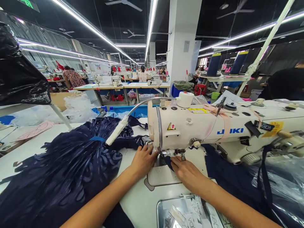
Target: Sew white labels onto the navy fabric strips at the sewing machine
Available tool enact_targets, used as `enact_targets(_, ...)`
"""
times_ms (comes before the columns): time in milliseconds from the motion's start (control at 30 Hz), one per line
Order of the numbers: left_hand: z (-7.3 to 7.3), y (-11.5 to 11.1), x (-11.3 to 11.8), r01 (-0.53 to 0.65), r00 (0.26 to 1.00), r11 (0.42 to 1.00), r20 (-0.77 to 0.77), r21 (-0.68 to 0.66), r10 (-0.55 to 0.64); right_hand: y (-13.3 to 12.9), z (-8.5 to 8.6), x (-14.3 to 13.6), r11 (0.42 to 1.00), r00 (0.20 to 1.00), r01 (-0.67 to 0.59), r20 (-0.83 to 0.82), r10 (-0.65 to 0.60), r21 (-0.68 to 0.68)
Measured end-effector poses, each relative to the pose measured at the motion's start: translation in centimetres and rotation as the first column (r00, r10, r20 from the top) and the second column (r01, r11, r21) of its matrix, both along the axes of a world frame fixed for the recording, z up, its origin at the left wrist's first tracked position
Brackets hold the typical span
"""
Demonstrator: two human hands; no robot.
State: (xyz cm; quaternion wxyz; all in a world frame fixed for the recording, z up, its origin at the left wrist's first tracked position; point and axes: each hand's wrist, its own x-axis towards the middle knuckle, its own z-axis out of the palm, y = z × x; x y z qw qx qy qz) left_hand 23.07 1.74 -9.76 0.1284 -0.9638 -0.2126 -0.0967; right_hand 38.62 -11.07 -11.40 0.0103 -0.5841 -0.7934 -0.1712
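A white sewing machine (180,126) stands across the middle and right. My left hand (143,160) is at the left of its needle area, fingers bent onto the dark cloth by the presser foot. On the other side of the foot, my right hand (186,171) pinches the edge of a navy piece of fabric (169,162). A large gathered heap of navy patterned fabric (80,164), bound with a blue band (98,138), lies left of the machine. More navy cloth (228,177) lies behind my right forearm.
A metal tray (159,210) of printed labels sits at the table's front. A white lamp on a bendy neck (117,129) hangs over the fabric. Navy thread cones (214,65) stand at right. Black plastic (21,69) is at left. People sit at machines farther back.
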Motion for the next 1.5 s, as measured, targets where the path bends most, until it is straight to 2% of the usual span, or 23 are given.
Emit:
enact_targets(200,0.3,-0.1,0.1,0.002,1.000,1.000,-0.006,-0.001,-0.002,0.2,-0.3,-0.2,0.999,0.996,-0.022,-0.085,0.018,-0.047)
enact_targets(567,-0.1,0.1,0.3,-0.028,0.999,0.999,-0.038,-0.026,0.027,0.0,0.8,-1.4,0.992,0.999,0.017,-0.037,-0.022,-0.127)
enact_targets(900,-0.6,0.9,1.0,-0.007,1.000,1.000,0.014,-0.019,0.007,0.8,-1.6,-1.8,0.998,1.000,0.017,-0.024,-0.016,0.065)
enact_targets(1067,-0.7,1.0,1.2,-0.006,1.000,1.000,0.026,-0.021,0.007,1.1,-1.9,-1.9,0.995,1.000,0.022,-0.019,-0.020,0.093)
enact_targets(1200,-0.2,0.8,1.3,-0.022,0.999,1.000,0.024,-0.014,0.022,1.2,-1.9,-1.6,0.995,0.999,0.036,-0.017,-0.035,0.091)
enact_targets(1333,0.8,-0.2,1.1,-0.044,0.999,0.999,-0.001,-0.017,0.044,1.2,-1.4,-0.2,0.995,0.999,0.046,0.022,-0.048,0.087)
enact_targets(1433,1.9,-2.1,-0.6,-0.031,0.997,0.997,-0.071,-0.068,0.026,1.1,-0.6,1.5,0.995,0.996,0.064,0.053,-0.067,0.070)
enact_targets(1500,2.6,-3.8,-2.9,0.009,0.991,0.992,-0.133,-0.127,-0.026,1.0,-0.1,2.5,0.998,0.997,0.059,0.052,-0.061,0.030)
